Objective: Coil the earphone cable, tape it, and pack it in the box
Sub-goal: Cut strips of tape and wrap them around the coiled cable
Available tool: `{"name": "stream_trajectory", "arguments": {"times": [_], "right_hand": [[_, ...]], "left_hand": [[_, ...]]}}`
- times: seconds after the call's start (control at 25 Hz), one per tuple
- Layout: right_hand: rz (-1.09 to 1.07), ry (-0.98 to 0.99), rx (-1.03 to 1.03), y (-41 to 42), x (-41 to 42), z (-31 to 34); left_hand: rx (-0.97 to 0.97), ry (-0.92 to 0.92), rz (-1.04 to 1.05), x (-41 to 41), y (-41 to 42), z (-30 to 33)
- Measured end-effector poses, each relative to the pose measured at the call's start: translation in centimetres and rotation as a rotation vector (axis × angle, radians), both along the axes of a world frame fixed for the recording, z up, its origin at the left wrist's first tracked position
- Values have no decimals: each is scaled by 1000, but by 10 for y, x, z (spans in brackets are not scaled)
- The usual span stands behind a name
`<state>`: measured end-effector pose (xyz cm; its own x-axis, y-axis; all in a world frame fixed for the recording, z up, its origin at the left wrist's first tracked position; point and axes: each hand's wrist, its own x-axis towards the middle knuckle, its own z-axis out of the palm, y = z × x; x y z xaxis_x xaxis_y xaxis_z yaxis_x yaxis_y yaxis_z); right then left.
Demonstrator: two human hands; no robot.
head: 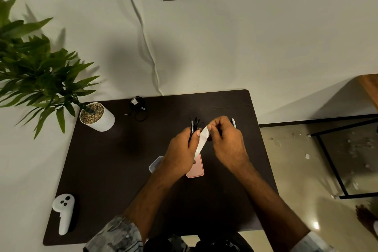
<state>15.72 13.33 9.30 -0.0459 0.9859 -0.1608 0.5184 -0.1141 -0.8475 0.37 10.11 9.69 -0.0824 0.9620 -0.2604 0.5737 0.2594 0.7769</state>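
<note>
Two hands work above the dark bench (114, 169). One bundle of black earphone cable (194, 125) stands bunched in the left hand (180, 153), whose curled fingers and thumb hold it; thin loops stick up past the fingertips. One white strip of tape (201, 142) runs slantwise between the hands: its upper end is pinched by the thumb and fingers of the right hand (227, 139), and the rest hangs down across the left thumb, just beside the cable. So both grips are closed, the left on the cable, the right on the tape.

Below the hands lie two box parts on the bench: one pink rounded rectangular piece (196, 167), smooth and matte, and one clear plastic piece (154, 163) partly hidden by the left wrist. A second black cable coil (138, 106) with a small white tag lies at the far edge. One white pen-like stick (233, 122) shows behind the right hand.

One white cylindrical pot (100, 118) topped with pebbles holds one leafy green plant (34, 71). One white game controller (64, 212) lies at the near left corner
</note>
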Motion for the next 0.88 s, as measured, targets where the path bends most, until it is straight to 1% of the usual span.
{"name": "stream_trajectory", "arguments": {"times": [0.12,0.2,0.28,0.36,0.48,0.56,0.6,0.64,0.68,0.72,0.8,0.84,0.88], "right_hand": [[12,41,-70,2,1,3],[12,119,-134,4,3,5],[0,248,-252,6,6,7],[-30,425,-408,9,10,8],[-47,578,-546,8,16,3],[-59,635,-574,9,20,-4],[-76,632,-571,11,22,-11],[-99,585,-554,13,26,-22],[-123,473,-521,16,33,-39],[-141,297,-473,19,40,-57],[-137,-167,-393,21,63,-103],[-123,-346,-406,20,75,-123],[-112,-448,-448,18,85,-141]], "left_hand": [[-7,-35,66,-1,0,-6],[-30,-71,82,-3,-1,-8],[-38,-116,127,-3,-3,-7],[-31,-149,175,-4,-5,-6],[-7,-99,178,-3,-6,-4],[2,-68,170,-3,-4,-3],[8,-58,164,-3,-4,-2],[12,-48,160,-3,-4,-3],[18,-38,158,-4,-4,-3],[23,-27,157,-4,-4,-4],[28,7,149,-5,-4,-5],[30,19,144,-5,-3,-5],[32,19,140,-6,-3,-4]]}}
